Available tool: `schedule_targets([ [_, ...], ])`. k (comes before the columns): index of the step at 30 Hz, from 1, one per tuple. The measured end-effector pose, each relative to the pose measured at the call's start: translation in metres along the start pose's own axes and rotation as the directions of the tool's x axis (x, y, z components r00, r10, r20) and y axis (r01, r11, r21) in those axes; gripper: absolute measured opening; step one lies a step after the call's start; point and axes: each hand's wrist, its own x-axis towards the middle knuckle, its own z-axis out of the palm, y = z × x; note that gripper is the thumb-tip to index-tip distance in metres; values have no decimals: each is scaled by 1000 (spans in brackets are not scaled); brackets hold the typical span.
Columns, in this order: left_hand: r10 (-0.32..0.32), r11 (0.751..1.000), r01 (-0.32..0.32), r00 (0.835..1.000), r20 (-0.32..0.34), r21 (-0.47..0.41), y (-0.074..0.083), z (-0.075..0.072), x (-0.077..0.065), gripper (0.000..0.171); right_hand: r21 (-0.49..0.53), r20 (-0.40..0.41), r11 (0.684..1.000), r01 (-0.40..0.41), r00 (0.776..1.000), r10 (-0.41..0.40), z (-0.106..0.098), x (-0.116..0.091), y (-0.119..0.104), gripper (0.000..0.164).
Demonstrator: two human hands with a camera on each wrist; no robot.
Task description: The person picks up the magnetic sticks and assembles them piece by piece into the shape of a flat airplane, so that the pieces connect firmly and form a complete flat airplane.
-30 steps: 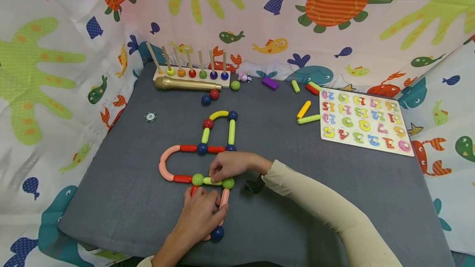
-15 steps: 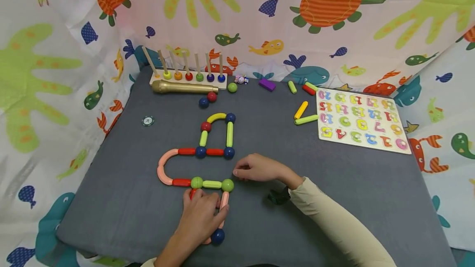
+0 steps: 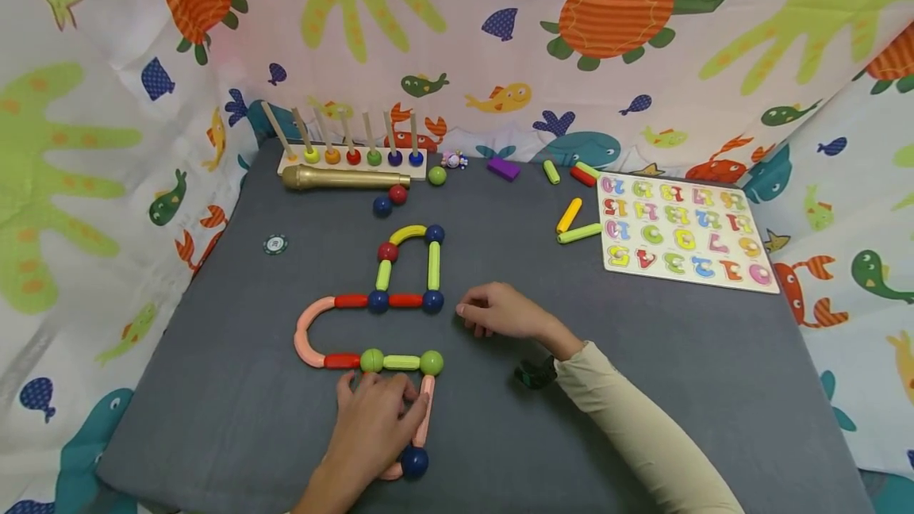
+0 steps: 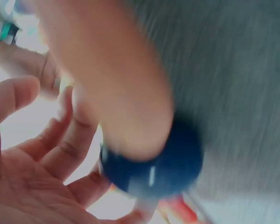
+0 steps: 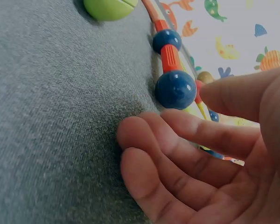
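In the head view, my left hand [image 3: 374,419] lies over the front part of a figure of magnetic sticks and balls. Its thumb is beside a straight pink stick [image 3: 424,411], which joins a green ball [image 3: 432,362] to a navy ball [image 3: 414,462]. Some pieces under that hand are hidden. The left wrist view shows its fingers [image 4: 67,154] loosely spread around a navy ball [image 4: 154,163]. My right hand [image 3: 503,310] hovers just right of another navy ball [image 3: 432,301], fingers loosely bent and holding nothing. A light green stick [image 3: 401,362] lies between two green balls.
Behind the figure lie loose red [image 3: 397,194] and navy balls [image 3: 382,206], a gold microphone-shaped toy [image 3: 346,178] and a peg stacker [image 3: 357,157]. Loose sticks [image 3: 569,215] and a number puzzle board [image 3: 685,232] are at right. A poker chip [image 3: 275,244] sits at left.
My right hand has let go of the light green stick and moved right and away from me. My left hand stays over the front pieces, now covering the red stick. The head view has shifted slightly.
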Motion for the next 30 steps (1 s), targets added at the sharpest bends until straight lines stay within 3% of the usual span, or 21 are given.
schedule_targets([
  [4,-76,987,60,991,-107,-150,-16,-28,4,13,27,-56,999,-17,998,18,4,5,4,30],
  [6,-152,965,118,979,-134,-234,-32,-42,9,13,50,-78,998,-29,996,33,6,10,3,30],
  [8,-238,940,191,961,-140,-284,-50,-54,15,23,66,-106,997,-49,993,56,7,17,1,29],
  [12,-377,904,335,918,-125,-266,-87,-68,29,51,78,-194,994,-78,977,92,8,37,-4,30],
  [14,-407,895,378,910,-85,-237,-102,-70,38,61,72,-243,992,-99,963,114,9,49,-8,30],
  [18,-365,918,357,931,-16,-169,-119,-70,58,61,35,-297,984,-174,938,176,16,65,-15,28],
  [23,-270,959,265,962,-34,-98,-121,-67,70,40,21,-327,962,-272,908,263,24,72,-21,28],
  [30,-267,962,261,962,-66,-81,-115,-63,90,25,17,-397,965,-263,884,248,18,76,-19,26],
])
